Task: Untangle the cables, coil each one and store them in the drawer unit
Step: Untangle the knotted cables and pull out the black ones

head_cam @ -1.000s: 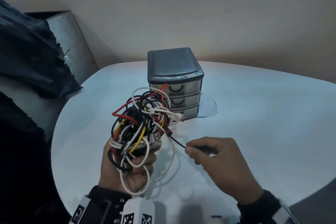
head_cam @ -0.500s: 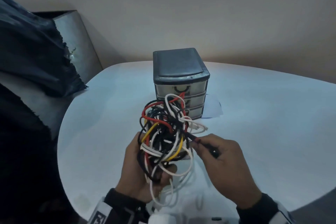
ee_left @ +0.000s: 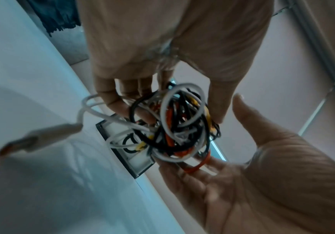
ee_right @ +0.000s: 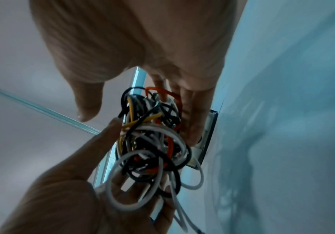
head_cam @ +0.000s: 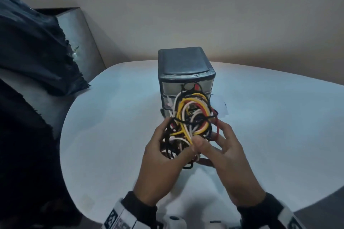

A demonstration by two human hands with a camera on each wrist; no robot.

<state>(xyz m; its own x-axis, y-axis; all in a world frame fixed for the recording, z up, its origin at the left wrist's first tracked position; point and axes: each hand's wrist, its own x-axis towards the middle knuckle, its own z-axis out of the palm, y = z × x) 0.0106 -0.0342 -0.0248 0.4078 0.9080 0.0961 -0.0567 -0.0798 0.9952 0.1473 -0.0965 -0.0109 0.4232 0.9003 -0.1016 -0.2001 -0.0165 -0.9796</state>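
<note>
From the head view, a tangle of cables (head_cam: 191, 122) in white, black, yellow and red sits between both hands, raised above the white table (head_cam: 111, 135) and just in front of the drawer unit (head_cam: 186, 72), hiding most of its drawer fronts. The unit stands upright near the far edge of the table, dark lid on top. A dark cloth (head_cam: 37, 52) hangs at the left.

The left wrist view adds what the head view hides: a white plug (ee_left: 42, 139) dangles out of the tangle on a loop of white cable, blurred, hanging free over the table. The right wrist view shows loose white strands trailing from the bottom of the tangle, and a red loop at its far side against the right fingers.

The left hand (head_cam: 163, 156) cups the tangle from the left, palm turned inward, fingers curled round the back of it and thumb pressed on the front near the yellow cable. The right hand (head_cam: 229, 152) meets it from the right, fingers spread and bent around the bundle, fingertips against the red loop, thumb lying close to the left thumb. Both wrists wear dark cuffs.
</note>
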